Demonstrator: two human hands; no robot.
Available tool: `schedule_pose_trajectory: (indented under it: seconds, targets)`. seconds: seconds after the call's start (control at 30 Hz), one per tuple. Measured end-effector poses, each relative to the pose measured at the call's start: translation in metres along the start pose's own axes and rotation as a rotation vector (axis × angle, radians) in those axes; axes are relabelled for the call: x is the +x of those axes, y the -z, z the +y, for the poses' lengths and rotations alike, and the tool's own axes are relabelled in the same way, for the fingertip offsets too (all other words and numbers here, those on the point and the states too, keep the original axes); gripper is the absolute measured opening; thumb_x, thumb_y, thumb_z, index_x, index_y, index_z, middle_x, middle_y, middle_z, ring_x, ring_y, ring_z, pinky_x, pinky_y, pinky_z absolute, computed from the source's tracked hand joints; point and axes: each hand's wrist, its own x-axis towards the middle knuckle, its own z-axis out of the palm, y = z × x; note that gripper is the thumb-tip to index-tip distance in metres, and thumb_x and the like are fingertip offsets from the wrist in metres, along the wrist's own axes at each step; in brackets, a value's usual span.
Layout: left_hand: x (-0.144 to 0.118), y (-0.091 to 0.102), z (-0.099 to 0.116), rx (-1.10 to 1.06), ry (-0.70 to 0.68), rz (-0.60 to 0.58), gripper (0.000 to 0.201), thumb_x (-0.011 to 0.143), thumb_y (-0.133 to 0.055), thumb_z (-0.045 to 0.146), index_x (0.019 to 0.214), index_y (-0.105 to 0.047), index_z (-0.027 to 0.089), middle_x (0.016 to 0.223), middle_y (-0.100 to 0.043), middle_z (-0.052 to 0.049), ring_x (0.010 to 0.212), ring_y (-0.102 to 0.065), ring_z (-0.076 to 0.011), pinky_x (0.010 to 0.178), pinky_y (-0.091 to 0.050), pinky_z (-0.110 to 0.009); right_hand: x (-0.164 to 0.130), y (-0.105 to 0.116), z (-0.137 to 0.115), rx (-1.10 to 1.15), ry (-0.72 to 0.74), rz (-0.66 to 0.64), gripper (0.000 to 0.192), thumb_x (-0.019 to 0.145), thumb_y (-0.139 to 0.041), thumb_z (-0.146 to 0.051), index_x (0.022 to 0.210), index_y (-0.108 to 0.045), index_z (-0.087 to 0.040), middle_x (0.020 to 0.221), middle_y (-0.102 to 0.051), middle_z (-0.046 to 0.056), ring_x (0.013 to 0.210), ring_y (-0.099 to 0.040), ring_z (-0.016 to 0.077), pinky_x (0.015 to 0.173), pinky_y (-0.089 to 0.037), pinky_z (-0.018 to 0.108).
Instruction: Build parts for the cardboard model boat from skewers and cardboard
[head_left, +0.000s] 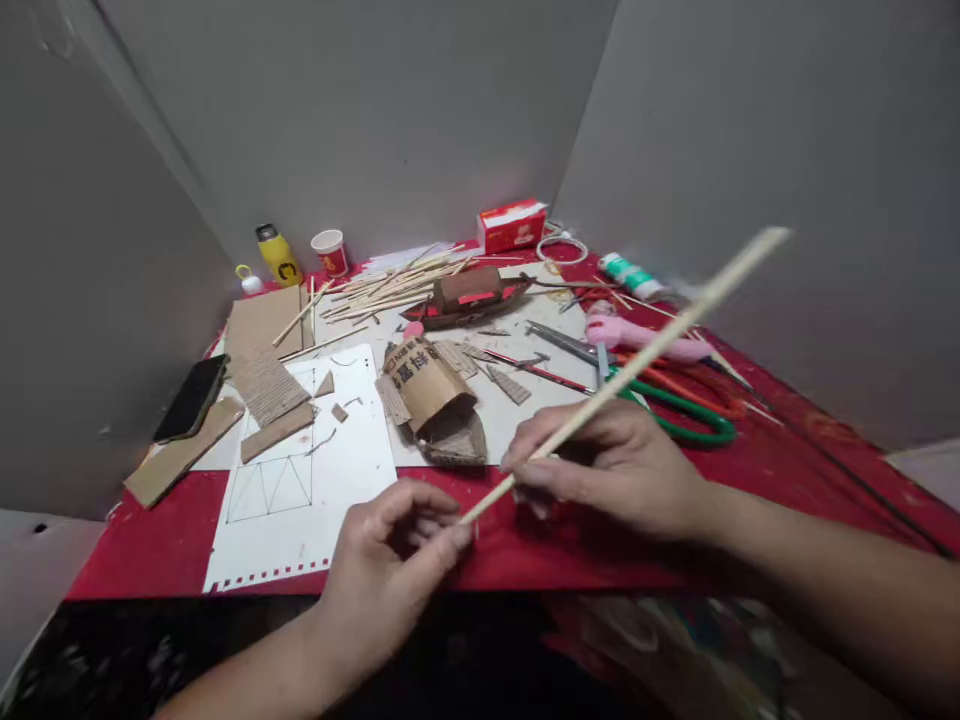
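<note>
A long pale wooden stick (660, 340) slants up to the right between my hands, above the table's front edge. My left hand (397, 560) pinches its lower end between thumb and fingers. Farther up the stick, my right hand (600, 460) grips it with thumb and fingertips. Just beyond my hands sits a small cardboard boat (431, 390) with a curved brown roof and printed characters. Behind it lies a darker brown model boat (472, 295) with red patches.
Sheets of drawn paper (345, 520), cardboard pieces (270, 385) and a phone (191, 397) lie left. Loose sticks (397, 285), a paper cup (330, 253) and a yellow bottle (279, 256) stand behind. Green-handled scissors (675, 415), a pink glue gun (652, 335) and a red box (512, 227) are right.
</note>
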Motion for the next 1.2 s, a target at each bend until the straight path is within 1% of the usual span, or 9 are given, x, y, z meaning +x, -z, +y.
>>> schedule_pose_trajectory:
  seconds: [0.13, 0.3, 0.4, 0.57, 0.67, 0.77, 0.87, 0.93, 1.2]
  targets:
    - [0.001, 0.005, -0.007, 0.159, -0.143, 0.013, 0.015, 0.088, -0.061, 0.025, 0.077, -0.067, 0.017, 0.064, -0.066, -0.001, 0.056, -0.058, -0.011, 0.055, -0.046, -0.021, 0.001, -0.001, -0.009, -0.065, 0.026, -0.02, 0.005, 0.082, -0.068, -0.02, 0.084, -0.068, -0.016, 0.064, -0.064, 0.0, 0.051, -0.059, 0.0083, 0.049, -0.05, 0.017]
    - [0.001, 0.02, -0.013, 0.362, -0.312, 0.038, 0.013, 0.09, -0.058, 0.021, 0.082, -0.068, 0.018, 0.07, -0.068, -0.001, 0.063, -0.062, -0.0117, 0.061, -0.047, -0.022, 0.0, 0.0, -0.007, -0.012, 0.022, 0.026, 0.007, 0.083, -0.069, -0.023, 0.089, -0.066, -0.019, 0.068, -0.067, 0.0, 0.053, -0.062, 0.0099, 0.05, -0.052, 0.018]
    - [-0.001, 0.027, -0.014, 0.479, -0.385, -0.004, 0.012, 0.091, -0.057, 0.02, 0.087, -0.068, 0.018, 0.073, -0.07, -0.002, 0.065, -0.063, -0.0122, 0.062, -0.046, -0.022, 0.0, -0.001, -0.004, 0.037, -0.008, 0.069, 0.009, 0.087, -0.066, -0.028, 0.087, -0.066, -0.019, 0.066, -0.067, 0.0, 0.051, -0.062, 0.0094, 0.049, -0.051, 0.018]
    - [-0.003, 0.025, -0.017, 0.656, -0.515, -0.068, 0.016, 0.094, -0.05, 0.02, 0.088, -0.065, 0.018, 0.069, -0.066, -0.002, 0.06, -0.058, -0.0133, 0.057, -0.042, -0.024, -0.002, -0.003, -0.001, 0.014, -0.04, 0.012, 0.014, 0.089, -0.064, -0.031, 0.092, -0.069, -0.019, 0.065, -0.068, 0.001, 0.053, -0.064, 0.0117, 0.05, -0.053, 0.02]
    - [-0.002, 0.025, -0.019, 0.662, -0.484, -0.053, 0.02, 0.095, -0.046, 0.021, 0.083, -0.063, 0.018, 0.066, -0.062, -0.001, 0.058, -0.056, -0.0127, 0.056, -0.041, -0.024, -0.001, -0.002, 0.0, -0.183, 0.049, 0.04, 0.014, 0.086, -0.065, -0.027, 0.096, -0.07, -0.02, 0.072, -0.071, 0.003, 0.058, -0.066, 0.0131, 0.054, -0.054, 0.021]
    - [0.0, 0.032, -0.022, 0.574, -0.415, 0.019, 0.016, 0.095, -0.048, 0.022, 0.089, -0.062, 0.02, 0.075, -0.067, -0.001, 0.065, -0.061, -0.0123, 0.062, -0.045, -0.022, 0.004, 0.001, 0.002, -0.456, 0.166, 0.087, 0.012, 0.085, -0.064, -0.019, 0.096, -0.069, -0.02, 0.081, -0.073, 0.004, 0.067, -0.068, 0.0136, 0.061, -0.054, 0.021]
    - [0.0, 0.041, -0.025, 0.464, -0.307, 0.087, 0.013, 0.093, -0.051, 0.024, 0.1, -0.062, 0.023, 0.085, -0.072, 0.0, 0.074, -0.066, -0.0128, 0.068, -0.048, -0.021, 0.009, 0.002, 0.007, -0.642, 0.276, 0.056, 0.012, 0.087, -0.06, -0.015, 0.097, -0.067, -0.018, 0.081, -0.072, 0.004, 0.071, -0.067, 0.0132, 0.065, -0.053, 0.022]
    - [0.0, 0.045, -0.026, 0.391, -0.22, 0.109, 0.013, 0.093, -0.052, 0.028, 0.097, -0.062, 0.022, 0.082, -0.071, 0.0, 0.072, -0.066, -0.0132, 0.066, -0.048, -0.021, 0.012, 0.002, 0.011, -0.728, 0.328, 0.004, 0.012, 0.088, -0.059, -0.015, 0.098, -0.066, -0.017, 0.079, -0.07, 0.005, 0.069, -0.064, 0.0132, 0.064, -0.051, 0.023]
    - [0.025, 0.052, -0.012, 0.151, -0.019, 0.111, 0.021, 0.088, -0.059, 0.036, 0.078, -0.062, 0.018, 0.069, -0.063, 0.0, 0.065, -0.056, -0.013, 0.062, -0.045, -0.023, 0.011, 0.005, 0.02, -0.855, 0.319, -0.106, 0.017, 0.09, -0.059, -0.021, 0.106, -0.063, -0.016, 0.082, -0.065, 0.005, 0.07, -0.059, 0.0133, 0.062, -0.046, 0.023]
